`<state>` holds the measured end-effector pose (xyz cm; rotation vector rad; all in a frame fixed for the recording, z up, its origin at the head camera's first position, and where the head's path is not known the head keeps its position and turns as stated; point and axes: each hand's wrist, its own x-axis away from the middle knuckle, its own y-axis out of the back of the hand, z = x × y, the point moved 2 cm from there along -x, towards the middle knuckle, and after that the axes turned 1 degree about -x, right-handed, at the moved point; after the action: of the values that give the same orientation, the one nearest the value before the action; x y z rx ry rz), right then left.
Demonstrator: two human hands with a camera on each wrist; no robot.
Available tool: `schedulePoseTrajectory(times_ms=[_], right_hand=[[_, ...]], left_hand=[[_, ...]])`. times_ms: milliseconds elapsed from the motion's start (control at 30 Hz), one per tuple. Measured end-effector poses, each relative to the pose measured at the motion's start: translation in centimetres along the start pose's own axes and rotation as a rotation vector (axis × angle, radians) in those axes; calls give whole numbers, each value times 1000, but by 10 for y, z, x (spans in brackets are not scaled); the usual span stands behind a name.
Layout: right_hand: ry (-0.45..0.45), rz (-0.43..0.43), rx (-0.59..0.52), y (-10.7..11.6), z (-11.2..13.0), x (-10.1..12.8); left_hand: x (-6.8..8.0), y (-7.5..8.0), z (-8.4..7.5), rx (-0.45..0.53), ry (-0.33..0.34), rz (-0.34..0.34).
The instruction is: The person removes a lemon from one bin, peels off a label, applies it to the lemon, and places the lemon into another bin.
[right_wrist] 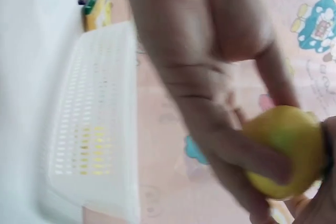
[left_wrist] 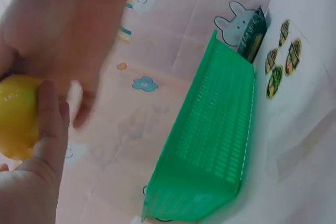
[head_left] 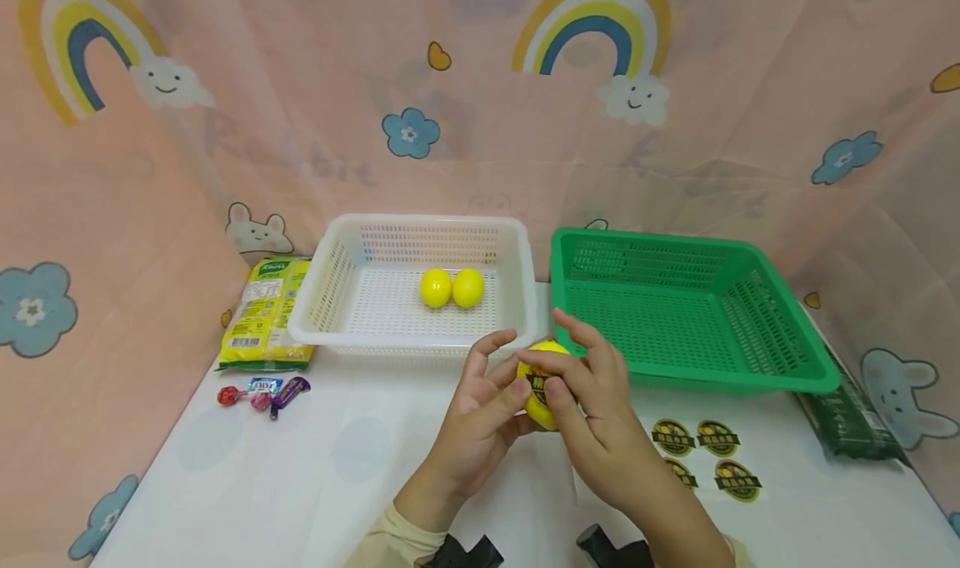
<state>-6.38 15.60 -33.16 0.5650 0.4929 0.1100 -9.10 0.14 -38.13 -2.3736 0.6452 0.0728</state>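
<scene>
The lemon (left_wrist: 18, 116) is gripped by left hand (head_left: 487, 406) and right hand (head_left: 597, 414); press its label (head_left: 537, 383) smooth, centre outward.

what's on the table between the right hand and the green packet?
Four dark stickers between right hand and green packet, one partly hidden by the right forearm; head view.

wrapped sweets (head_left: 262, 401) lie near a yellow packet (head_left: 262, 316), a dark green packet (head_left: 855, 425) beside rainbow-printed cloth (head_left: 480, 77).

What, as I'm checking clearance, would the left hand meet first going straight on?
Likely the white basket, near its front right corner; depth is unclear, so the left hand might pass above.
</scene>
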Motion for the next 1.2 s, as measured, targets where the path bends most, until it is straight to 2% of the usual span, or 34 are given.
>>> schedulePoseTrajectory(times_ms=[333,533,633,733,833,1033,1200], right_hand=[[26,-69,-8,-16,-19,-1],[-110,20,46,-13,-25,3],[-117,3,60,-9,-24,5],[-56,-64,25,-10,-19,6],[-16,-94,-3,-17,-16,5],[-77,-108,8,-28,-19,6],[-98,-85,31,-32,-21,7]], left_hand=[[0,1,4,-10,12,-23],[2,3,3,-60,10,-35],[2,2,3,-98,-11,-45],[1,-1,3,-147,-45,-46],[0,-5,5,-182,-78,-33],[1,-9,9,-206,-94,-73],[1,-9,13,-253,-117,-88]])
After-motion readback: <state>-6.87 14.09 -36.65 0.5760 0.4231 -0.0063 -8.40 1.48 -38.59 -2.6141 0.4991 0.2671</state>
